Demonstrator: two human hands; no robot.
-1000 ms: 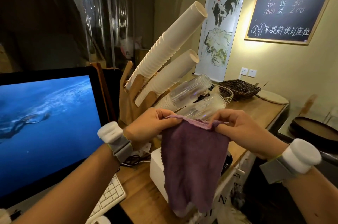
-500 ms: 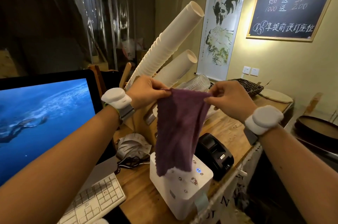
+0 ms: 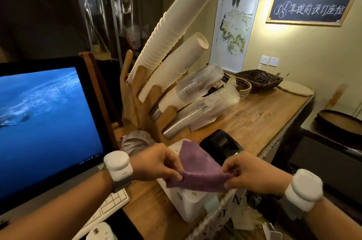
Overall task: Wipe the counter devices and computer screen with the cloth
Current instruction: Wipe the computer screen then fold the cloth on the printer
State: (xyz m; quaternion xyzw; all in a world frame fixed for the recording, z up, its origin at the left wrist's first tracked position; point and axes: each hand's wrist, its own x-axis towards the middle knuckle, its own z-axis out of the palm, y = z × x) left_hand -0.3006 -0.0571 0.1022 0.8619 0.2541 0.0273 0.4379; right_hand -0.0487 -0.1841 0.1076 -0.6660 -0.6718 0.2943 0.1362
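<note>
A purple cloth point(image 3: 197, 167) lies spread over the top of a white box-shaped device point(image 3: 188, 202) at the counter's front edge. My left hand point(image 3: 156, 163) pinches the cloth's left corner and my right hand point(image 3: 252, 173) pinches its right corner. A black receipt printer point(image 3: 221, 145) stands just behind the cloth, partly hidden by it. The computer screen point(image 3: 47, 128) with a blue ocean picture fills the left side. A white keyboard point(image 3: 109, 208) lies below it, partly under my left forearm.
A wooden rack point(image 3: 141, 102) holding long stacks of white paper cups point(image 3: 176, 24) and clear plastic cups point(image 3: 203, 106) leans behind the devices. Woven baskets point(image 3: 258, 80) sit at the far end of the wooden counter point(image 3: 260, 118). A dark round tray point(image 3: 340, 122) is at the right.
Both hands have come down from chest height and laid the hanging cloth over the white device's top. The view has tilted downward.
</note>
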